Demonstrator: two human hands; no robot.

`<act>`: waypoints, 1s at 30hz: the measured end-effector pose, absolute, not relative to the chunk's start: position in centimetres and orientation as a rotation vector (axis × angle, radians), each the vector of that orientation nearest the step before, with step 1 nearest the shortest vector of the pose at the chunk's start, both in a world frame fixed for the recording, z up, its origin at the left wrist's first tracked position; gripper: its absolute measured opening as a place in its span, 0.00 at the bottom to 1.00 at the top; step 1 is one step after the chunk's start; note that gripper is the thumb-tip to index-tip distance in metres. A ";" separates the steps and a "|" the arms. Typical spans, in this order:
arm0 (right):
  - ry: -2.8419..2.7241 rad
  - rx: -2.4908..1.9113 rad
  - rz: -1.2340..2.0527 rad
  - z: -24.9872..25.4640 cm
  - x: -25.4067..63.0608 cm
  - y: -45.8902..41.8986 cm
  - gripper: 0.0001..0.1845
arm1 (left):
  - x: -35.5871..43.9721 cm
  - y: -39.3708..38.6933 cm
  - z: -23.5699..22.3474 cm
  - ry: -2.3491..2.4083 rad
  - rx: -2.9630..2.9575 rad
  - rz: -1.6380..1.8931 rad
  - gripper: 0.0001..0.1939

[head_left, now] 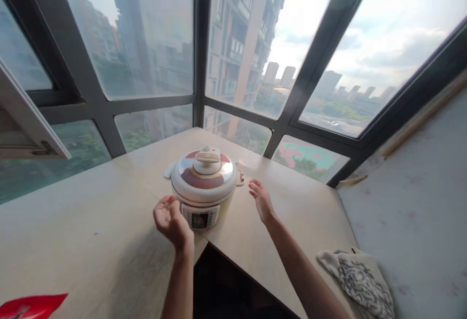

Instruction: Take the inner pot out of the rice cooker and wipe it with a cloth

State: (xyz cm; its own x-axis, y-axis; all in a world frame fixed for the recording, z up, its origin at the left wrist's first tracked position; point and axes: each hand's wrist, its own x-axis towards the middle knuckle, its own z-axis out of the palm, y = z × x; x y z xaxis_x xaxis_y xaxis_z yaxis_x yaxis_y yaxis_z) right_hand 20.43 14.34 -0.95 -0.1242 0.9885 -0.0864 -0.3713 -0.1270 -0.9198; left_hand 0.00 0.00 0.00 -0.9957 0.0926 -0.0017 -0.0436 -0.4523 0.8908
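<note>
Electric pressure cooker [226, 204] upright on pale surface [91, 221], near the corner where the windows [248, 42] meet, just past the edge of a dark gap [226, 280]. Lid [186, 168] on, lid handle [207, 156] on top, control panel [200, 219] facing the person.

Left hand [170, 218] empty, palm turned up, fingers loosely curled, at the cooker's front left; can't tell if its fingertips touch the body or just overlap it in view. Right hand [260, 200] also empty, fingers spread and slightly bent, just beside the right side handle [240, 178], gap visible. Neither hand grips anything.

Handling, judged by looks: bulky, fairly heavy, stiff all over; smooth shell and shiny lid probably slippery to bare palms. Best hold is both side handles, left one [169, 170] and right one together, kept level. Lid handle suits the lid only; a lift by it could be risky if the lid isn't locked. Panel looks like the delicate part, so keep pressure off it.

Also around: patterned cloth [365, 280] by the wall at right, red packet [34, 306] at lower left.
</note>
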 end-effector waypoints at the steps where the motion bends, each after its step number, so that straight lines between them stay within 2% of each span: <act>1: -0.917 -0.932 1.550 -0.9 19.3 15.6 0.25 | -1.9 1.6 0.2 1.593 0.045 2.599 0.19; 3: -0.918 -0.899 1.634 -0.9 17.2 17.5 0.21 | -5.5 4.0 0.1 1.667 0.002 2.452 0.20; 8: -0.873 -0.789 1.765 -1.5 13.9 18.7 0.21 | -11.2 7.0 -1.1 1.570 0.087 2.232 0.17; 11: -0.746 -0.813 1.768 -2.0 12.8 18.7 0.14 | -11.7 7.8 -1.8 1.464 0.119 2.161 0.17; 16: -0.513 -0.922 1.765 -1.9 11.8 19.3 0.05 | -11.0 8.0 -1.9 1.386 0.043 2.157 0.16; 22: -0.379 -0.977 1.732 -1.2 13.9 18.5 0.07 | -8.3 6.6 -1.8 1.359 -0.035 2.142 0.16; 30: -0.361 -1.001 1.659 -1.3 22.8 17.1 0.07 | 0.1 6.2 -1.3 1.353 -0.060 2.057 0.18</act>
State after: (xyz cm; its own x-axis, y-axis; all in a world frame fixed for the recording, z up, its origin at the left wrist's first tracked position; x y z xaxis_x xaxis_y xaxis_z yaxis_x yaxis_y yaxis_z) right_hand 22.78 17.11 -1.25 -0.0315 0.9045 -0.4253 -0.6461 -0.3431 -0.6818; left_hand 0.14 6.20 -1.31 -0.7774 0.5007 -0.3808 -0.5479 -0.2417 0.8009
